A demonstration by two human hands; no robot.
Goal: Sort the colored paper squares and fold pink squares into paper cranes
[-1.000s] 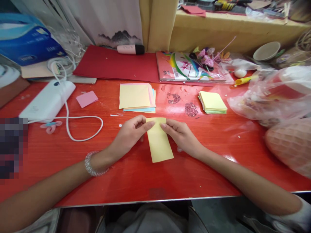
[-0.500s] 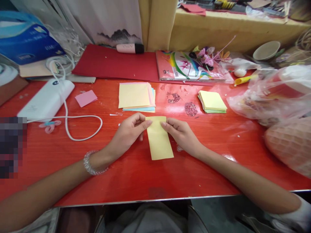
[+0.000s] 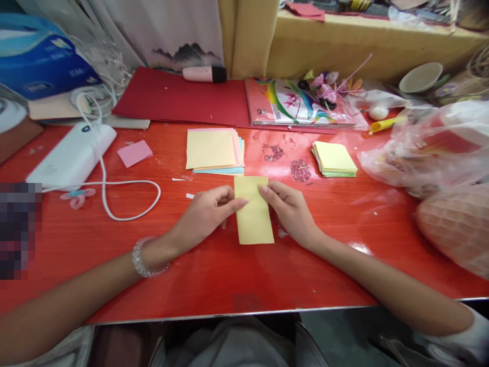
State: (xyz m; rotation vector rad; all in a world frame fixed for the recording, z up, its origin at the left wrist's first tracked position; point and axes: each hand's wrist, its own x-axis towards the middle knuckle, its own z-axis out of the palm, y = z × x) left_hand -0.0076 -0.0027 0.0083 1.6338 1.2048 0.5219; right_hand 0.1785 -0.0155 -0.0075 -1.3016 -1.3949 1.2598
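A narrow yellow sheet of paper [image 3: 255, 219] is held upright-lengthwise between both hands, above the red table [image 3: 305, 285]. My left hand [image 3: 208, 211] pinches its left edge, thumb on the face and fingers behind. At the upper right edge, my right hand [image 3: 292, 211] pinches it the same way. Beyond the hands lies a stack of larger coloured paper [image 3: 211, 148], yellow on top with pink and blue edges showing. A smaller stack of yellow and green paper squares [image 3: 335, 159] lies to the right.
On the left are a white power bank [image 3: 71, 158] with a looped cable, and a small pink paper [image 3: 135, 153]. Red card [image 3: 183, 99], a marker [image 3: 204, 74] and a paper packet [image 3: 298, 109] lie at the back. A plastic bag [image 3: 431, 148] fills the right side.
The yellow paper has shifted slightly up and right. My left hand now grips lower on its left edge, and my right hand has moved slightly up and right.
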